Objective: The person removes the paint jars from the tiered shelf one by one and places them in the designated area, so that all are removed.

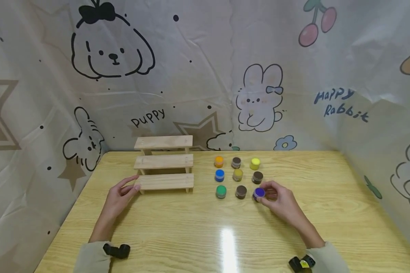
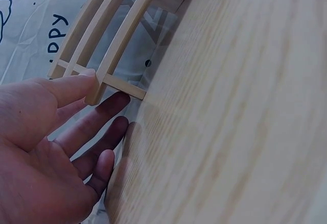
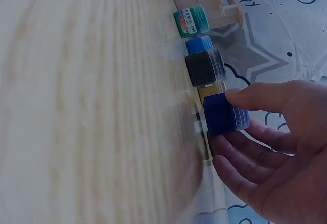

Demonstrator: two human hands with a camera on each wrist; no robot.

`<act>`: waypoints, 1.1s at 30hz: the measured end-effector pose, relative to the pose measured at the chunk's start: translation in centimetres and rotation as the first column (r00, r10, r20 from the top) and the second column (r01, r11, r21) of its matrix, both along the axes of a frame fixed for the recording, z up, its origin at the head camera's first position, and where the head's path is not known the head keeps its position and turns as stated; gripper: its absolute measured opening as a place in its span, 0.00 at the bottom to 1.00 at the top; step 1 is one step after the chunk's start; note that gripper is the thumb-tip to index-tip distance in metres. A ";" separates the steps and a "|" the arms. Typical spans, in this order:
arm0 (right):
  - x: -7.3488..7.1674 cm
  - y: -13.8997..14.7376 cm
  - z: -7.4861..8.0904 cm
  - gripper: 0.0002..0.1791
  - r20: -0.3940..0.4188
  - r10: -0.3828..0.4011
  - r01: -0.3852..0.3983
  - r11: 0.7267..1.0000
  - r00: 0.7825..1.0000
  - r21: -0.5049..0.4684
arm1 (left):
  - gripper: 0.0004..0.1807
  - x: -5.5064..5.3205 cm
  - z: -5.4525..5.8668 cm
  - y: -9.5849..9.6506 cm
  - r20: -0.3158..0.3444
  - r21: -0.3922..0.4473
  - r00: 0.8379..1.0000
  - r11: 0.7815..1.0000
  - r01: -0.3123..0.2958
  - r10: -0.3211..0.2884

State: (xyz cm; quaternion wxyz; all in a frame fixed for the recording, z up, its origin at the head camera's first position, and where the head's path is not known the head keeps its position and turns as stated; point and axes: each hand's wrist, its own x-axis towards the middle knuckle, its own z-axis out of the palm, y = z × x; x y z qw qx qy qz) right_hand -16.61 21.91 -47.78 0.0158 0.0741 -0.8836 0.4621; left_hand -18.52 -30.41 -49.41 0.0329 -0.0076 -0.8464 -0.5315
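A three-tier wooden step rack (image 1: 164, 182) stands at the left of the table. My left hand (image 1: 120, 197) holds the left end of its lowest step; in the left wrist view the thumb (image 2: 76, 86) lies against the step's end, the other fingers beside the leg. To the right, small paint jars stand in rows. My right hand (image 1: 281, 200) grips the dark blue-violet jar (image 1: 259, 193) in the front row between thumb and fingers. In the right wrist view that jar (image 3: 219, 114) sits upright at the fingertips; whether its base touches the table is hard to tell.
Beside the held jar are a dark jar (image 1: 240, 192) and a green jar (image 1: 221, 192). Behind stand blue (image 1: 219, 175), ochre (image 1: 237, 174), brown (image 1: 257, 177), orange (image 1: 219, 162), dark brown (image 1: 236, 163) and yellow (image 1: 255, 163) jars. A printed curtain (image 1: 198, 87) borders the wooden table (image 1: 177, 231).
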 end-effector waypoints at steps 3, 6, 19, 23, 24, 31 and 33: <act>-0.1 0.1 -0.3 0.19 0.004 0.004 -0.004 1.000 1.000 0.004 | 0.27 -0.1 -0.1 -0.1 0.005 0.001 1.000 1.000 -0.001 0.001; -0.2 0.2 -0.5 0.18 -0.001 0.006 -0.006 1.000 1.000 0.015 | 0.27 -0.1 -0.2 -0.1 0.012 -0.011 1.000 1.000 -0.005 0.005; -0.7 0.3 -0.6 0.20 0.008 0.028 -0.029 0.998 1.000 0.057 | 0.27 0.1 0.0 0.0 0.020 -0.034 1.000 0.999 -0.021 0.022; -0.8 0.9 -0.3 0.23 0.006 0.040 -0.040 0.997 0.999 0.062 | 0.27 0.0 0.1 -0.3 0.017 -0.042 1.000 0.999 -0.003 0.004; -0.8 1.1 -0.2 0.24 0.003 0.042 -0.042 0.997 0.999 0.057 | 0.27 -0.1 0.1 -0.4 0.012 -0.046 1.000 0.999 0.001 0.000; -1.2 3.9 0.1 0.27 -0.107 -0.023 0.033 0.995 0.994 0.093 | 0.27 -0.5 0.4 -0.4 -0.069 -0.096 0.997 0.995 0.026 -0.033; -1.4 4.8 0.1 0.28 -0.137 -0.022 0.041 0.989 0.990 0.139 | 0.27 -0.8 0.5 -0.5 -0.088 -0.112 0.996 0.994 0.011 -0.021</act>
